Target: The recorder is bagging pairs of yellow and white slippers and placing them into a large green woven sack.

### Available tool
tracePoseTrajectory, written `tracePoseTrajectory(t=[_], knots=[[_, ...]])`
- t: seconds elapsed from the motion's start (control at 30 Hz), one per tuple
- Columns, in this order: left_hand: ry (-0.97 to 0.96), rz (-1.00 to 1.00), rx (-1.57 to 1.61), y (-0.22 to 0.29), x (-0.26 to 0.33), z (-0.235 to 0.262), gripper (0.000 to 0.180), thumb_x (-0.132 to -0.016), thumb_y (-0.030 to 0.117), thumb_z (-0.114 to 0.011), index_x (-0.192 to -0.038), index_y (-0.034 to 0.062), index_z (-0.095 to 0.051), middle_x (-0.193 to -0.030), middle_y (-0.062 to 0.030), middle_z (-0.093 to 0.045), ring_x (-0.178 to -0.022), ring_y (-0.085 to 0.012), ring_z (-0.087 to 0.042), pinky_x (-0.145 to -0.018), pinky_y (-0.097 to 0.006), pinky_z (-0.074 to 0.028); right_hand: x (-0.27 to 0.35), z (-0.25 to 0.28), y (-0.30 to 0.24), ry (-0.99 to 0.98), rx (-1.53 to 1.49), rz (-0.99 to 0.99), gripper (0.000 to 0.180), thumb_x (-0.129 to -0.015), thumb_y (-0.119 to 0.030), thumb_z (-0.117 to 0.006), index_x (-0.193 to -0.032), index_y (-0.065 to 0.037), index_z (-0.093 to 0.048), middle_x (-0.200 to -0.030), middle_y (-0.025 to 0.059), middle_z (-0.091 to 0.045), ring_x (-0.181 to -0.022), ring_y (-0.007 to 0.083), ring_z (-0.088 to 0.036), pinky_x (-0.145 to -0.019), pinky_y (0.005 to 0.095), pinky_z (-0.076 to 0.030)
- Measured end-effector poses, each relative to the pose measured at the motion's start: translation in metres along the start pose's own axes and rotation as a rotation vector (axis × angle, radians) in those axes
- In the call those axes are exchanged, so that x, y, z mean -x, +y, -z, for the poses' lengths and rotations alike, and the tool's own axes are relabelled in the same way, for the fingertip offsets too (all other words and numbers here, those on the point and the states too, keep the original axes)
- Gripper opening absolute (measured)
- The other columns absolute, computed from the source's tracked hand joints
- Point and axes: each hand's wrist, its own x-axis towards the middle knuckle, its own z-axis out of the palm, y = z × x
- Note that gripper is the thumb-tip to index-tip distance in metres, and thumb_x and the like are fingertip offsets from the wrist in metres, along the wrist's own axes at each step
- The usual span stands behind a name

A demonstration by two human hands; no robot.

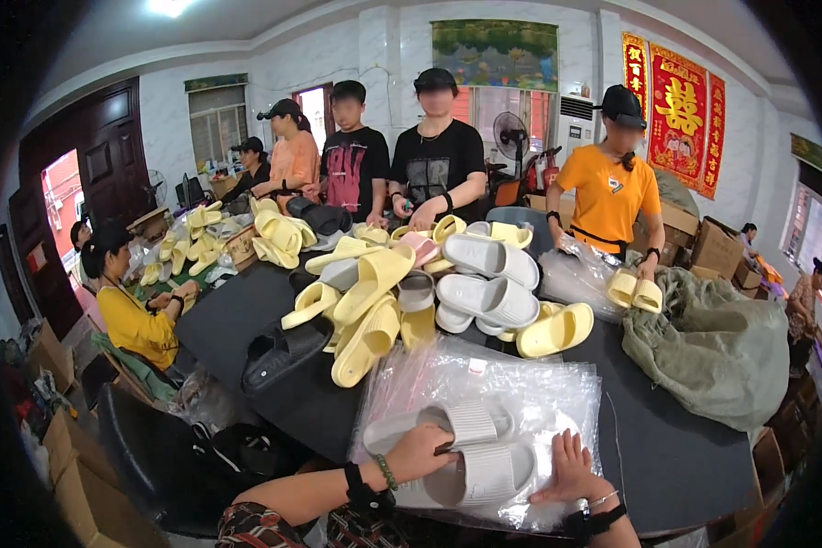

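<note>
Our left grip [417, 454], fingertips partly hidden, grasps two pale-grey, ribbed-strap moulded slippers [491, 473] on the stack of clear plastic bags [521, 376]; our right grip [568, 470] lies spread at the stack's right.

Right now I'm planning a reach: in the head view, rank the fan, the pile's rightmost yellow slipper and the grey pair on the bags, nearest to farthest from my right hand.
1. Grey pair: just left of the right hand.
2. Yellow slipper: ahead.
3. Fan: far back, beyond the table.
</note>
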Motion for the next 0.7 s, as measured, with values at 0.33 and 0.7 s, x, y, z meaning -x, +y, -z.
tracePoseTrajectory(t=[0.33,0.7], knots=[[0.088,-0.063,-0.067,-0.006,0.006,0.037,0.013,-0.086,0.017,-0.067,-0.093,0.006,-0.071,-0.088,-0.0117,-0.07,-0.08,-0.0295,-0.067,-0.073,-0.037,-0.052,-0.006,0.016,-0.007,0.002,0.03,-0.055,0.158,-0.044,-0.08,-0.078,-0.151,0.005,0.001,-0.157,0.031,0.004,-0.147,0.0433,0.012,-0.117,0.0557,-0.001],[0.214,-0.056,0.002,0.006,0.005,0.055,0.015,-0.081,0.01,-0.072,-0.095,0.005,-0.073,-0.083,-0.012,-0.07,-0.075,-0.027,-0.067,-0.068,-0.033,-0.051,-0.001,0.011,-0.008,0.004,0.01,-0.046,0.158,-0.043,-0.078,-0.079,-0.152,0.002,0.001,-0.158,0.029,0.004,-0.147,0.042,0.012,-0.117,0.0547,0.001]])
